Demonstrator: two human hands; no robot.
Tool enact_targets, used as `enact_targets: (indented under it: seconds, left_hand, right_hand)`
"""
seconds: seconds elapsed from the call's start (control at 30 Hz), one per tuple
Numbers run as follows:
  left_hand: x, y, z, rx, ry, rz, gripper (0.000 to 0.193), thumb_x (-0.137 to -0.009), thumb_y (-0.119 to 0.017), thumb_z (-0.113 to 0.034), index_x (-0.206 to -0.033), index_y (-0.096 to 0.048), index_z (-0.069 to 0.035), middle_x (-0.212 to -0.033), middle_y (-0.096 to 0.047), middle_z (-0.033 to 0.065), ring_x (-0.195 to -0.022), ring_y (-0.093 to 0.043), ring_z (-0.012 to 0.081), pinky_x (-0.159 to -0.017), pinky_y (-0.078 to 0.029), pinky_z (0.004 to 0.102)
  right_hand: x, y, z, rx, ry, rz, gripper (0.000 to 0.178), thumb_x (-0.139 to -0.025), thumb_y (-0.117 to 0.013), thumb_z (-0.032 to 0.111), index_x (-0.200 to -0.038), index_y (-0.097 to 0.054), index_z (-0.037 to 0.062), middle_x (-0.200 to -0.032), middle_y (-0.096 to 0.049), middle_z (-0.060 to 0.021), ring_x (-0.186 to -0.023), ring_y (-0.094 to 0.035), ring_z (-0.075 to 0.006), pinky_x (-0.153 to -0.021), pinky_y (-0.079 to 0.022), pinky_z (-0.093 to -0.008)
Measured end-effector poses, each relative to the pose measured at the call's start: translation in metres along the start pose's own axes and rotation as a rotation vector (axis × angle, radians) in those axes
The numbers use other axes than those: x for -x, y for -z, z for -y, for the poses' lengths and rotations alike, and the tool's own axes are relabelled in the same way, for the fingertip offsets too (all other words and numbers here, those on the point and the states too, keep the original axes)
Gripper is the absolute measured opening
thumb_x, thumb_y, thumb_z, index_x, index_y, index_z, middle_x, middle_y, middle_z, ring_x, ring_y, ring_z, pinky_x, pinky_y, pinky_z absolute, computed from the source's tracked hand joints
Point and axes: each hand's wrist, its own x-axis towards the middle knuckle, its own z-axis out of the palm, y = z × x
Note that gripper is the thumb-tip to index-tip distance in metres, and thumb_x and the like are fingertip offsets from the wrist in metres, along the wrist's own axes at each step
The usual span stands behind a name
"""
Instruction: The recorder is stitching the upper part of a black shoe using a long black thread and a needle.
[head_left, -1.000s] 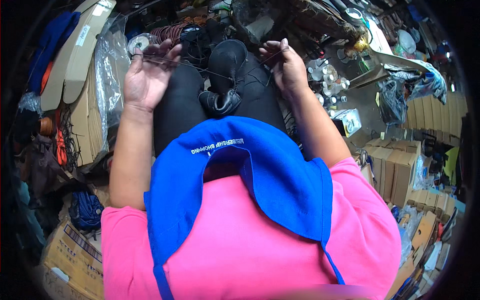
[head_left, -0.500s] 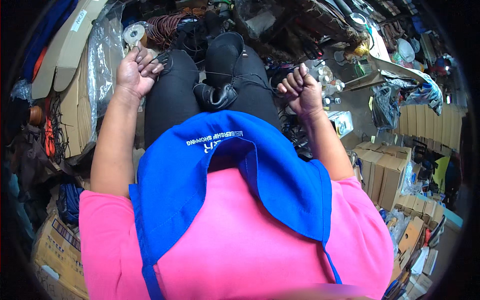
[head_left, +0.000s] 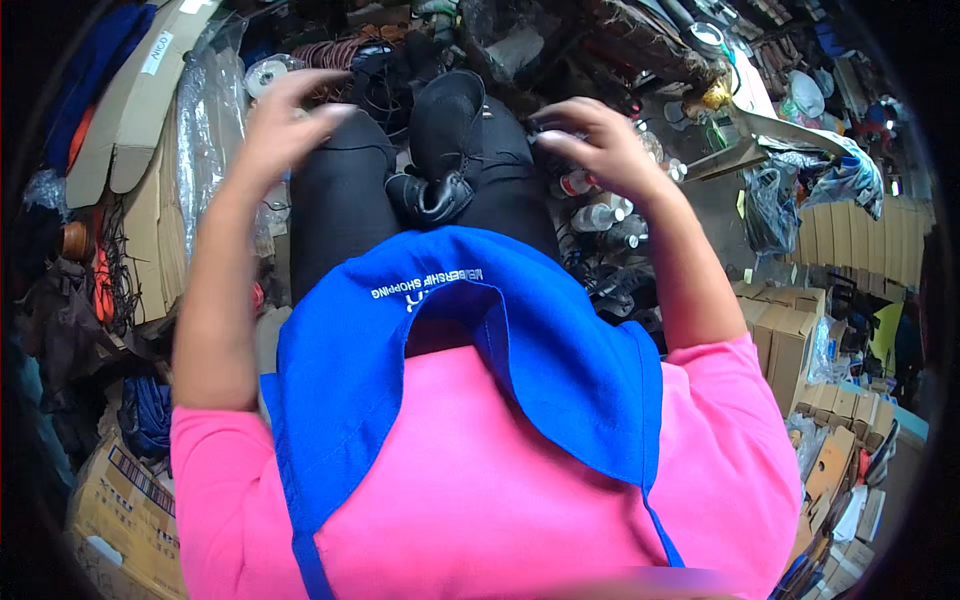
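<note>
A black shoe point(head_left: 445, 115) is held between my black-clad thighs, its sole part upright and its rounded end nearest my lap. My left hand point(head_left: 280, 130) is over the outer side of my left thigh, smeared by motion, with fingers and thumb spread. On the other side, my right hand point(head_left: 605, 148) hovers beyond my right thigh, its fingers bent and its thumb apart from them. Neither hand touches the shoe, and nothing shows between their fingers. Thin dark thread point(head_left: 490, 155) lies across the thigh beside the shoe.
A white spool point(head_left: 268, 72) and coiled reddish-brown cord point(head_left: 335, 55) are beyond my left hand. Clear plastic bottles point(head_left: 598, 217) stand beside my right thigh. Cardboard boxes point(head_left: 775, 325) are stacked at right; tall cardboard sheets point(head_left: 130, 110) lean at left. A blue apron point(head_left: 560, 350) covers my lap.
Both hands were closed on a thin dark thread stretched across the shoe. Now their fingers are apart, the taut line is gone, and both hands have moved slightly inward.
</note>
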Motion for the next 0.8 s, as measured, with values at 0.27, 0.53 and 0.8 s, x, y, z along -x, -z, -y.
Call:
enact_targets:
  seconds: [0.27,0.53,0.8]
  left_hand:
    - [-0.015,-0.126,-0.042,0.289,-0.065,0.107,0.047,-0.083,-0.062,-0.020,-0.126,-0.048,-0.006,-0.127,-0.045,0.0170,-0.122,-0.042,0.0312,-0.105,-0.032,0.0377]
    - [-0.030,-0.106,-0.036,0.349,-0.005,0.206,0.045,-0.076,-0.071,-0.021,-0.116,-0.058,-0.005,-0.119,-0.051,0.0145,-0.116,-0.047,0.0267,-0.102,-0.035,0.0354]
    - [-0.054,-0.084,-0.030,0.569,-0.032,0.515,0.029,-0.075,-0.071,-0.019,-0.100,-0.062,-0.005,-0.102,-0.056,0.0082,-0.099,-0.053,0.0183,-0.087,-0.042,0.0309]
  right_hand:
    - [-0.033,-0.038,0.022,0.073,0.241,0.367,0.024,-0.084,-0.059,0.021,-0.075,-0.057,-0.0017,-0.075,-0.055,-0.0181,-0.072,-0.056,-0.0348,-0.067,-0.045,-0.0436]
    - [0.015,-0.003,0.046,-0.258,-0.054,0.051,0.010,-0.082,-0.064,0.012,-0.083,-0.067,0.0032,-0.073,-0.053,-0.0106,-0.070,-0.057,-0.0204,-0.063,-0.045,-0.0314]
    - [-0.006,-0.028,0.030,0.035,-0.002,0.051,0.037,-0.070,-0.064,0.004,-0.104,-0.070,0.0178,-0.084,-0.058,-0.0117,-0.079,-0.061,-0.0283,-0.070,-0.050,-0.0359]
